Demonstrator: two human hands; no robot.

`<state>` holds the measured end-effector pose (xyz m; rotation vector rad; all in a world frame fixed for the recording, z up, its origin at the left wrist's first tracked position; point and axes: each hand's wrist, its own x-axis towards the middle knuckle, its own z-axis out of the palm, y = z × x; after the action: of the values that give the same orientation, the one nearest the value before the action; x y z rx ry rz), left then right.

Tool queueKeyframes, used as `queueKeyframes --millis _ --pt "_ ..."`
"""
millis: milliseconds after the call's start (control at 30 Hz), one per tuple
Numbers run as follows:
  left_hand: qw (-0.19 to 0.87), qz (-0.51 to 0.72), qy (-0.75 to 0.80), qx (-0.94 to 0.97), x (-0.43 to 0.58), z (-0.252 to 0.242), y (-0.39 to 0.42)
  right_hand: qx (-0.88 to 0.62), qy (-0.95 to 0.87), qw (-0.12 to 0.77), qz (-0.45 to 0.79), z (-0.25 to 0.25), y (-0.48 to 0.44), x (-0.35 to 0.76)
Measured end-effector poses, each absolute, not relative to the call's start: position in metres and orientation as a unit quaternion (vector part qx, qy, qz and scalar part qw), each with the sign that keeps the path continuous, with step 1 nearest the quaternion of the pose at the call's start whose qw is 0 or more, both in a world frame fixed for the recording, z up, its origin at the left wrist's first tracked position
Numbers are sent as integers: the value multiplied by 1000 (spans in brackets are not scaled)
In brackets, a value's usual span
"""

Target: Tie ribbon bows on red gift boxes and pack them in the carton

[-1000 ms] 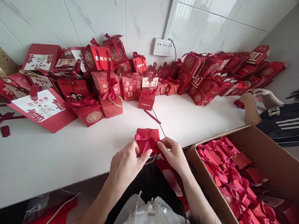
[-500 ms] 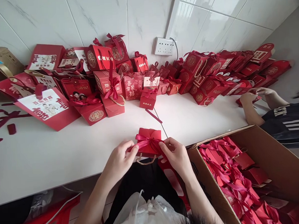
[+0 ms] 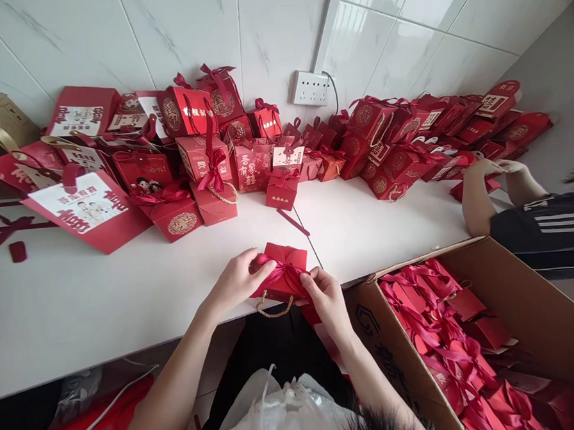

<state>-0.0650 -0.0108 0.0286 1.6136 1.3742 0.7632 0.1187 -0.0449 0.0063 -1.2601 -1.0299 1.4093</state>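
A small red gift box (image 3: pixel 286 254) with a gold rope handle (image 3: pixel 275 314) sits at the table's front edge, directly before me. Across its top runs a dark pink satin ribbon (image 3: pixel 282 270) tied in a bow. My left hand (image 3: pixel 246 273) pinches the ribbon's left loop between thumb and fingers. On the other side, my right hand (image 3: pixel 322 289) grips the ribbon close to the knot, its lower fingers against the box's side. The ends of the ribbon are partly hidden by my fingers.
Many red gift boxes (image 3: pixel 219 202) line the tiled wall behind the white table (image 3: pixel 128 307). A cardboard carton (image 3: pixel 526 279) holding ribboned boxes stands at my right. Beyond it, another person's hands (image 3: pixel 487 169) work at a red box. Ribbon scraps (image 3: pixel 17 252) lie at left.
My left hand has moved up over the bow's left side, and my right hand has shifted slightly left, closer to the knot. The box has barely moved.
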Motion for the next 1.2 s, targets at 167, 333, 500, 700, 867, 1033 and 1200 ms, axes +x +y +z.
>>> queueKeyframes --millis 167,333,500,700,867,1033,1200 --pt "406 362 565 621 -51 21 -8 -512 -398 496 577 2 -43 115" --pt "409 390 576 590 -43 17 -11 -493 -346 516 609 -1 -42 113" --pt "397 396 581 590 -43 15 -11 -468 -322 512 644 -7 -39 116" --pt "547 421 500 524 -41 7 -4 -475 -640 446 409 -7 -30 141" --pt "614 440 474 453 -34 -6 2 -437 -762 318 357 6 -16 163" --pt "602 438 481 464 -24 -23 4 -474 -588 468 459 7 -22 186" --pt "578 397 466 539 0 -26 8 -483 -238 667 515 20 -49 210"
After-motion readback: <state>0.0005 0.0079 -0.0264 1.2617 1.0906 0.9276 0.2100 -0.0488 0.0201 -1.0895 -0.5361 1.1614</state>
